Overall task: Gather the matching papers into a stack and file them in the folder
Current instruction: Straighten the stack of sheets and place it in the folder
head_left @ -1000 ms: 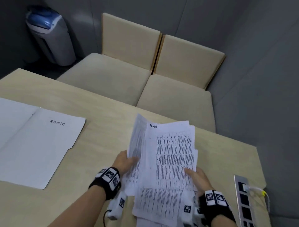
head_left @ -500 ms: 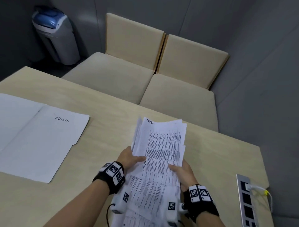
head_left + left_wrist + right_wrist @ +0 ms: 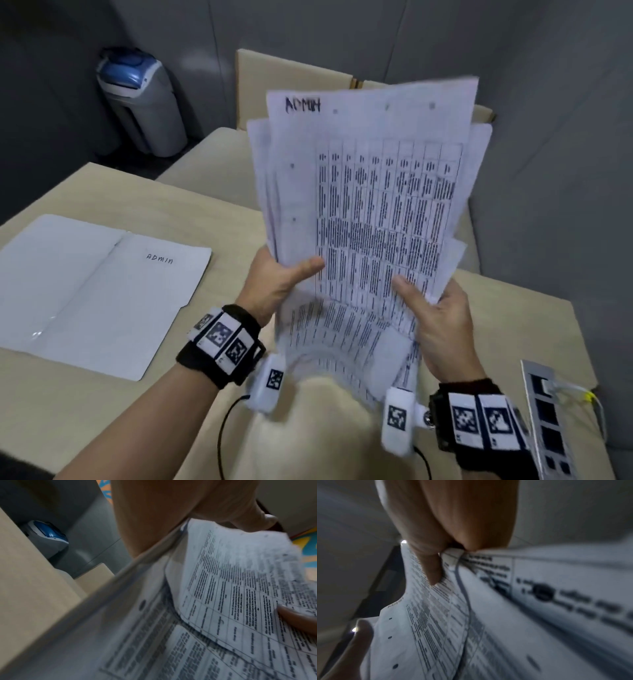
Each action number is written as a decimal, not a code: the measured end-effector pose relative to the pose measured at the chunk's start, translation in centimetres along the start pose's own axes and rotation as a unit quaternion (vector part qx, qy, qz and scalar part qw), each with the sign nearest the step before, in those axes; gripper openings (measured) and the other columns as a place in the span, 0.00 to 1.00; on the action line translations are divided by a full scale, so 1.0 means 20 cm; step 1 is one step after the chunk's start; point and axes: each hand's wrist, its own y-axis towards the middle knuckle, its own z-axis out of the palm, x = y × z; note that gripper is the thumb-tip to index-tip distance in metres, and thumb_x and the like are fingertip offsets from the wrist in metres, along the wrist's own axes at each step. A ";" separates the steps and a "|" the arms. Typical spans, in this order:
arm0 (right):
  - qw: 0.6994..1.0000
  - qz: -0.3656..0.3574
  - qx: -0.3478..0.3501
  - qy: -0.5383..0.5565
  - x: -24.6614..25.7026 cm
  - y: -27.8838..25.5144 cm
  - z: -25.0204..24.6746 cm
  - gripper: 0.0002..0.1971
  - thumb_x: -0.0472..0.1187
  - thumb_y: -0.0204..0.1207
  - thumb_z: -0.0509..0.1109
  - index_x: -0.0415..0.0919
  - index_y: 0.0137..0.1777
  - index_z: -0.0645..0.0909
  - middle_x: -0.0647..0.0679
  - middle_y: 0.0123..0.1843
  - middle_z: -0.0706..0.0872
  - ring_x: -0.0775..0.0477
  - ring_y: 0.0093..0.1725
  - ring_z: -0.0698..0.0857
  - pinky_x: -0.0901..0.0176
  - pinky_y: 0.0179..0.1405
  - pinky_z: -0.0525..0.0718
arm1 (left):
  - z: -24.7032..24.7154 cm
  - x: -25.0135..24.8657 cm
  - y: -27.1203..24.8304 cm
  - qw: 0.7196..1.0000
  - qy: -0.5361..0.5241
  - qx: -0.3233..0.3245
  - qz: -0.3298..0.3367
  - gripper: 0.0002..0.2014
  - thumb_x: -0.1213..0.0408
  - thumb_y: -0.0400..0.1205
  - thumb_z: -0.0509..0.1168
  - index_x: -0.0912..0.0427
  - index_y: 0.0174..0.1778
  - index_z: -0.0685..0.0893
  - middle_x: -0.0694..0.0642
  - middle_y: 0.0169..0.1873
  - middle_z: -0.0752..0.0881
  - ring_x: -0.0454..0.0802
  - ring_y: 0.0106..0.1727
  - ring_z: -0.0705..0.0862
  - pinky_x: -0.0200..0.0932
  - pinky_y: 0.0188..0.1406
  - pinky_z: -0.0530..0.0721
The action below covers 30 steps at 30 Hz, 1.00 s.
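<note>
A loose stack of printed papers [image 3: 370, 192] with tables, the top sheet marked ADMIN, stands raised above the table. My left hand [image 3: 277, 281] grips its lower left edge, thumb across the front. My right hand [image 3: 435, 308] grips the lower right edge, thumb on the print. The sheets are uneven and fanned, and their bottom ends curl toward me. Up close, the papers [image 3: 231, 601] fill the left wrist view, and the papers [image 3: 453, 622] are pinched under my thumb in the right wrist view. A white folder [image 3: 96, 294] labelled ADMIN lies open at the table's left.
The beige table [image 3: 212, 212] carries a grey power socket strip [image 3: 548, 421] with a plugged cable at the right edge. Two beige chairs [image 3: 291, 85] stand behind the table. A grey bin with a blue lid [image 3: 144, 102] sits on the floor at the back left.
Both hands have lifted the papers off the table and tipped them upright toward the camera. The view has drawn closer to the stack.
</note>
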 end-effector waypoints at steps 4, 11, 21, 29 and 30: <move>0.998 -0.061 -0.016 0.018 0.06 -0.01 0.06 0.14 0.28 0.78 0.71 0.36 0.62 0.85 0.59 0.52 0.95 0.58 0.56 0.92 0.68 0.53 0.87 | -0.05 -0.13 0.01 0.992 -0.030 -0.077 0.094 0.31 0.39 0.48 0.84 0.51 0.43 0.91 0.45 0.41 0.95 0.44 0.47 0.93 0.42 0.46 0.91; 0.999 0.017 -0.017 -0.021 -0.13 0.02 0.11 0.18 0.25 0.72 0.76 0.33 0.62 0.84 0.51 0.47 0.95 0.57 0.49 0.93 0.67 0.46 0.88 | -0.14 -0.04 0.06 0.996 0.065 -0.036 0.057 0.40 0.48 0.54 0.85 0.64 0.58 0.84 0.53 0.47 0.93 0.45 0.48 0.92 0.41 0.45 0.90; 0.990 0.100 -0.082 0.052 -0.19 0.06 0.31 0.17 0.33 0.77 0.75 0.31 0.65 0.83 0.36 0.57 0.92 0.47 0.54 0.93 0.50 0.53 0.92 | -0.24 0.08 0.09 0.994 -0.026 -0.107 0.021 0.22 0.72 0.68 0.80 0.64 0.58 0.84 0.54 0.47 0.92 0.49 0.48 0.91 0.39 0.43 0.90; 0.977 0.197 -0.044 -0.076 -0.43 0.07 0.34 0.25 0.29 0.66 0.82 0.42 0.63 0.82 0.44 0.61 0.91 0.43 0.62 0.90 0.62 0.52 0.90 | -0.32 0.14 0.18 0.995 0.014 -0.050 -0.086 0.12 0.71 0.72 0.78 0.71 0.48 0.89 0.57 0.38 0.93 0.47 0.37 0.92 0.48 0.36 0.90; 0.974 0.203 -0.067 -0.077 -0.46 0.06 0.33 0.31 0.33 0.63 0.85 0.41 0.66 0.79 0.45 0.66 0.88 0.44 0.66 0.87 0.64 0.55 0.87 | -0.34 0.13 0.20 0.995 -0.002 -0.055 -0.084 0.12 0.70 0.73 0.77 0.73 0.48 0.88 0.57 0.37 0.93 0.49 0.36 0.92 0.49 0.34 0.91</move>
